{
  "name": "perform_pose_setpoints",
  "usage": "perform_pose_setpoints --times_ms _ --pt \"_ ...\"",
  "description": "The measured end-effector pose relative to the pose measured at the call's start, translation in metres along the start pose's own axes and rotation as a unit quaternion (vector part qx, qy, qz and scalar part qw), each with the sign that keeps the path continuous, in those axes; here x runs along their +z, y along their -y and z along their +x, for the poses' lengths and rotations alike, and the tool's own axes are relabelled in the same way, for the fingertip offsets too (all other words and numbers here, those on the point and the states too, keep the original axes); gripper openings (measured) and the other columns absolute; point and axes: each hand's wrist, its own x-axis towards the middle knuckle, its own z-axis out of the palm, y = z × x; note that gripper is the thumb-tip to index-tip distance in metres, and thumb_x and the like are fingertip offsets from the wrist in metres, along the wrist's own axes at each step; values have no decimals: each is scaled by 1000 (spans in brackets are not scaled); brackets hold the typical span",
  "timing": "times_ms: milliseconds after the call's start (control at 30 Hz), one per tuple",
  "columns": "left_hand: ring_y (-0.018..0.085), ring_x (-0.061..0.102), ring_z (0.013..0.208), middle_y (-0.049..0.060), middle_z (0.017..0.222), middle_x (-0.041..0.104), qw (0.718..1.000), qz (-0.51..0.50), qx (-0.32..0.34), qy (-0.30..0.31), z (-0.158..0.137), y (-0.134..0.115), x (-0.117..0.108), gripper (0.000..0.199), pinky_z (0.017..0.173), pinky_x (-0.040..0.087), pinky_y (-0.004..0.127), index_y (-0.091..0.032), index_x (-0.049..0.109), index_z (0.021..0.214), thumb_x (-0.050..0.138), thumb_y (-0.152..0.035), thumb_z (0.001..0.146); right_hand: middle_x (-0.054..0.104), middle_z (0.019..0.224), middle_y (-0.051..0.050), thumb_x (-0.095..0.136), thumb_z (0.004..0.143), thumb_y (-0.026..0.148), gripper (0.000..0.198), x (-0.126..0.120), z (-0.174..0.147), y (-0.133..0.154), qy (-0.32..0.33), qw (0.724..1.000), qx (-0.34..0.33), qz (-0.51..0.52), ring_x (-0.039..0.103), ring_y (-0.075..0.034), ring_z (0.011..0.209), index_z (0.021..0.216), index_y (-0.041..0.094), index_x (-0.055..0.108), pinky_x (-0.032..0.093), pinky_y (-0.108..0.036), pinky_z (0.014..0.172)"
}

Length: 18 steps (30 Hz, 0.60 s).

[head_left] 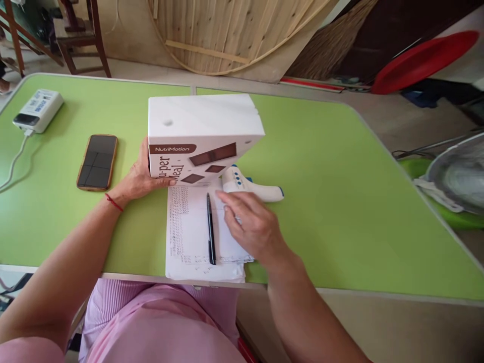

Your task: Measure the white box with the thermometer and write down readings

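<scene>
My left hand (145,171) is wrapped round the left side of a white NutriMotion "Meal" box (206,116), with its thumb across the printed front. The box is tilted, and its plain white top faces up. My right hand (255,222) is over the papers, fingers stretched forward and slightly bent, thumb apart, with nothing seen in them. Just beyond its fingertips lies a white and blue infrared thermometer (260,190), partly hidden by the box. A black pen (210,229) rests on the stack of handwritten papers (189,237) to the left of that hand.
On the left of the green table (340,201) lie a phone (97,161) in a brown case and a white power bank (40,108) with a cable (17,161). Past the right edge stands a fan (457,171). Chairs (81,38) and a round wooden board (230,30) are behind.
</scene>
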Motion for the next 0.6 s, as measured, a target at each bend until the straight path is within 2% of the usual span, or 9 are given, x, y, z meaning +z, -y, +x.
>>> perform_pose_setpoints --times_ms 133,200,267,367,433,500,600 --pt "39 60 125 12 113 71 999 38 3 30 -1 -2 0 74 104 52 58 -21 64 119 94 -48 57 72 99 -10 52 86 6 36 -24 27 -38 -18 999 41 -25 69 -25 89 114 20 71 61 -40 73" --pt "38 62 122 12 111 71 999 38 -7 30 -3 -4 0 71 103 53 58 -20 64 118 94 -47 59 72 110 -14 59 79 11 41 -31 32 -58 33 996 74 -43 69 -30 102 118 20 70 59 -44 79" --pt "38 62 122 12 111 70 999 32 -16 19 -4 -5 0 73 103 53 58 -20 63 118 95 -47 58 70 121 -18 69 72 18 55 -29 28 -73 95 990 91 -57 67 -35 109 127 18 65 57 -46 85" --pt "39 61 124 12 110 70 1000 26 -14 -2 -4 -9 2 77 104 53 59 -20 62 119 96 -47 55 70 120 -20 76 63 25 73 -15 15 -79 169 975 122 -78 67 -37 104 133 16 59 56 -46 79" --pt "38 61 124 12 110 71 999 27 -11 -16 -3 -12 4 75 105 52 59 -20 62 118 95 -47 57 73 104 -15 76 61 24 65 -7 10 -76 200 965 150 -84 68 -34 91 125 18 64 54 -40 69" --pt "38 63 121 12 113 71 1000 17 -12 -17 -2 -16 5 67 104 53 58 -20 63 115 94 -45 61 71 87 -9 74 62 22 45 -4 11 -70 213 957 180 -77 66 -28 76 107 21 69 47 -34 58" --pt "37 66 117 11 116 72 1000 7 -8 -21 -1 -21 7 57 103 53 57 -21 64 108 92 -44 64 66 73 -4 75 64 27 21 -9 19 -64 199 950 235 -50 58 -21 59 83 23 66 35 -30 48"
